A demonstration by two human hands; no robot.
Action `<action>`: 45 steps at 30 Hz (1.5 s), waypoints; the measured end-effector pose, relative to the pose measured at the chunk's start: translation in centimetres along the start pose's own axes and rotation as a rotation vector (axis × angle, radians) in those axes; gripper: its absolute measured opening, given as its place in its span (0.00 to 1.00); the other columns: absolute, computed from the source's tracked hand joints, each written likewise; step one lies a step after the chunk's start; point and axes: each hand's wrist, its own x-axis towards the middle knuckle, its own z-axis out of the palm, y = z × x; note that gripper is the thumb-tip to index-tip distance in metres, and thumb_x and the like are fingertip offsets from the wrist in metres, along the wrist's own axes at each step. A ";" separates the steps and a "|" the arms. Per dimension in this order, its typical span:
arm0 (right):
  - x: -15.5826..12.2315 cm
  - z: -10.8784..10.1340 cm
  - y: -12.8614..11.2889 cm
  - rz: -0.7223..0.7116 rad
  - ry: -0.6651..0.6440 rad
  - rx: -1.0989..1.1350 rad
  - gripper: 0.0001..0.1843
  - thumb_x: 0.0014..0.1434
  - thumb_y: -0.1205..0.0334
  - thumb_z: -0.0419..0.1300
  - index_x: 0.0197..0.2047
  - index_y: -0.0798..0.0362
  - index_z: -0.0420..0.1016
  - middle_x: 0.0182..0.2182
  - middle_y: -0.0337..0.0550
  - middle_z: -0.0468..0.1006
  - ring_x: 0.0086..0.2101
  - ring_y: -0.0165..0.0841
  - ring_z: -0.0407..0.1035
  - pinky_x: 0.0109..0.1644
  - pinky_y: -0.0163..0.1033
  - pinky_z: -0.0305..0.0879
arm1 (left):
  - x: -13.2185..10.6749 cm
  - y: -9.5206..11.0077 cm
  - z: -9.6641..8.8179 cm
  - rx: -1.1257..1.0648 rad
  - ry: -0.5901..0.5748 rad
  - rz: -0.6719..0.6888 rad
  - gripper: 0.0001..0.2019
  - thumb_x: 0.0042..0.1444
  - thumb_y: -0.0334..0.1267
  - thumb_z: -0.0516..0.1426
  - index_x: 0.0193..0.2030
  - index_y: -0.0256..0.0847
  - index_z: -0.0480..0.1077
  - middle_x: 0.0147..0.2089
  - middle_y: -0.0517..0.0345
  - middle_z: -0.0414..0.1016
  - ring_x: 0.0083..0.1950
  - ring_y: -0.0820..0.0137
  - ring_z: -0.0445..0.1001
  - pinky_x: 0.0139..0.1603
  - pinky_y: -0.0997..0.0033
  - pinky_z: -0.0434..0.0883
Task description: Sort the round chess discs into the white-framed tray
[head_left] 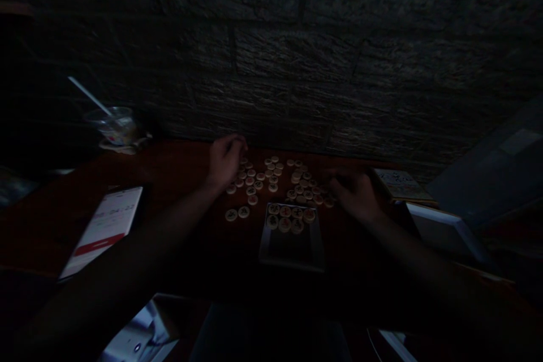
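Many round wooden Chinese chess pieces [273, 187] with red or black characters lie scattered, some stacked, on the dark table. A shallow open box [292, 251] sits in front of them; its far end holds several pieces [285, 225] in two rows. My left hand [226, 161] is over the left edge of the scattered pieces with its fingers curled in; anything inside them is hidden. At the right edge of the pieces is my right hand [356, 192], its fingers dark and smeared by motion. Two pieces [237, 213] lie apart, left of the box.
A lit phone [104, 226] lies on the left of the table [169, 164]. Behind it stands a plastic cup [116, 124] with a straw. To the right are a box with written characters [401, 184] and an open tray or lid [441, 232]. A stone wall [288, 68] borders the back.
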 end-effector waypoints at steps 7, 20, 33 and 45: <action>0.1 0.4 0.7 0.075 -0.064 -0.005 0.17 0.60 0.58 0.59 0.45 0.54 0.86 0.42 0.49 0.88 0.37 0.41 0.83 0.40 0.41 0.78 | -1.3 -0.8 0.8 0.197 -0.238 0.167 0.11 0.61 0.38 0.53 0.30 0.42 0.75 0.30 0.60 0.79 0.32 0.69 0.76 0.32 0.71 0.67; 0.0 0.7 0.7 0.104 -0.052 0.008 0.16 0.62 0.55 0.60 0.43 0.54 0.86 0.37 0.49 0.88 0.33 0.40 0.82 0.35 0.40 0.76 | -1.1 -0.6 0.7 0.290 -0.317 0.200 0.13 0.60 0.40 0.54 0.33 0.40 0.79 0.34 0.56 0.84 0.35 0.67 0.79 0.39 0.68 0.70; 0.4 0.8 1.2 0.053 -0.039 -0.024 0.16 0.62 0.60 0.58 0.45 0.53 0.86 0.42 0.47 0.88 0.40 0.40 0.83 0.43 0.41 0.77 | -0.1 -1.8 -0.1 0.323 -0.283 0.192 0.11 0.59 0.37 0.54 0.36 0.41 0.79 0.37 0.57 0.84 0.37 0.67 0.80 0.41 0.69 0.74; 0.8 0.8 1.6 0.174 0.003 0.019 0.19 0.63 0.62 0.55 0.50 0.55 0.84 0.44 0.51 0.87 0.36 0.38 0.81 0.38 0.40 0.75 | -0.3 -1.4 0.2 0.363 -0.311 0.194 0.11 0.59 0.39 0.54 0.35 0.43 0.79 0.35 0.57 0.84 0.36 0.65 0.81 0.41 0.67 0.74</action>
